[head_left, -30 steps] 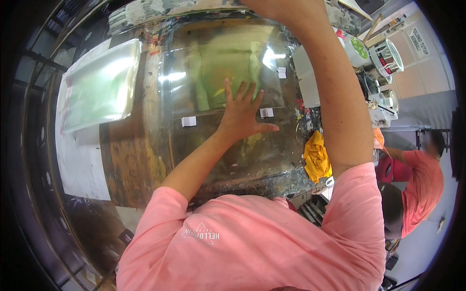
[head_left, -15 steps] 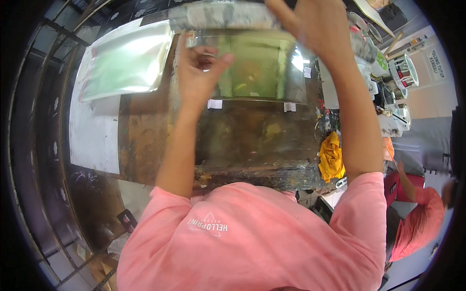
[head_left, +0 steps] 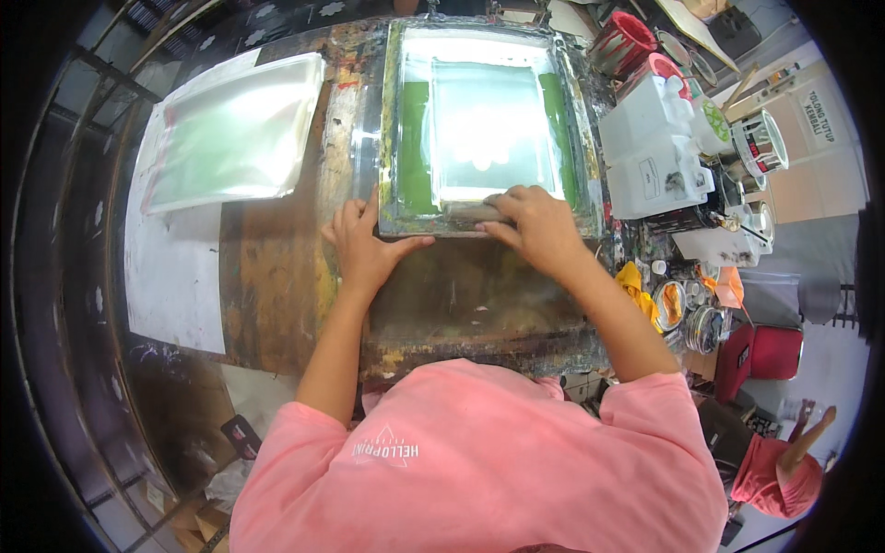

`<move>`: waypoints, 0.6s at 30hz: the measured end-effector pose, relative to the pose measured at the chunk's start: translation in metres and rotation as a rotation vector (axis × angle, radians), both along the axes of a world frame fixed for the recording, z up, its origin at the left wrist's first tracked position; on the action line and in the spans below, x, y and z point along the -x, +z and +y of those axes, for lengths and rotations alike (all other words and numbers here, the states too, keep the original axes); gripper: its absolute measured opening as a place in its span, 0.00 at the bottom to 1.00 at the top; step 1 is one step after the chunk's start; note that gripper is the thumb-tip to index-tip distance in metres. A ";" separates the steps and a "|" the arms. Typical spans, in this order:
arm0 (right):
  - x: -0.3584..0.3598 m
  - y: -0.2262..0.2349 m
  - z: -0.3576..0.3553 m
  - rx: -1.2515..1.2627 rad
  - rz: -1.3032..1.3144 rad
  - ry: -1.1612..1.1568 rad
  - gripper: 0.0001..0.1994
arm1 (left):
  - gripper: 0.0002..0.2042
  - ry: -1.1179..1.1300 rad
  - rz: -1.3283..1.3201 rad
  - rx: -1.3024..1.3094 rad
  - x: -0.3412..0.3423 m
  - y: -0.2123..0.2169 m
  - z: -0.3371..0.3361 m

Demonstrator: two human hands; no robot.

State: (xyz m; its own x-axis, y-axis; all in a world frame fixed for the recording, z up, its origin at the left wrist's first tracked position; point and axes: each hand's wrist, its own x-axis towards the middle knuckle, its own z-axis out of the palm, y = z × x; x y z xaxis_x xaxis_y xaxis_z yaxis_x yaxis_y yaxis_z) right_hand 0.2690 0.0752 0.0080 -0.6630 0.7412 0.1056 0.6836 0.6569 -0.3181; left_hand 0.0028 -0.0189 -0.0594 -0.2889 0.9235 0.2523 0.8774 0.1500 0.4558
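Your 2 hands meet the near edge of the mesh screen (head_left: 489, 129), which lies flat on the desk (head_left: 442, 295) at the upper centre of the frame, square to your body, so both near corners fall within easy reach. Your left hand (head_left: 364, 247) is spread, gripping nothing: its thumb stretches along the near edge and its fingers point up the left side, a placing that seems meant to brace that corner. Your right hand (head_left: 536, 226) is curled, thumb below and fingers above, around the right end of a grey bar (head_left: 468, 211) lying along the near rim; blur hides how firmly it is pinched. The clear sheets (head_left: 235, 134) sit in a stack on white board (head_left: 175, 276) at upper left, probably to keep them off the stained wood yet close to your left side. White containers (head_left: 650, 138) and a red tub (head_left: 625, 44) crowd the upper right, beyond the screen's far-right border, while a yellow cloth (head_left: 636, 290) lies right of centre, near your right forearm.
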 end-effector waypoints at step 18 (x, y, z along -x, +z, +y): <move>0.064 -0.008 0.258 -0.100 -0.073 0.067 0.29 | 0.58 -0.027 0.008 -0.093 0.005 -0.009 -0.003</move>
State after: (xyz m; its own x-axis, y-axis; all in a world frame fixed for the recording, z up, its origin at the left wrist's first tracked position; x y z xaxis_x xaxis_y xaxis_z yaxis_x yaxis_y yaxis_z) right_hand 0.2051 0.3335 0.0003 -0.7193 0.6832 0.1262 0.6561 0.7277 -0.2001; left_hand -0.0019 -0.0223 -0.0686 -0.2615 0.9034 0.3399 0.8842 0.0829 0.4597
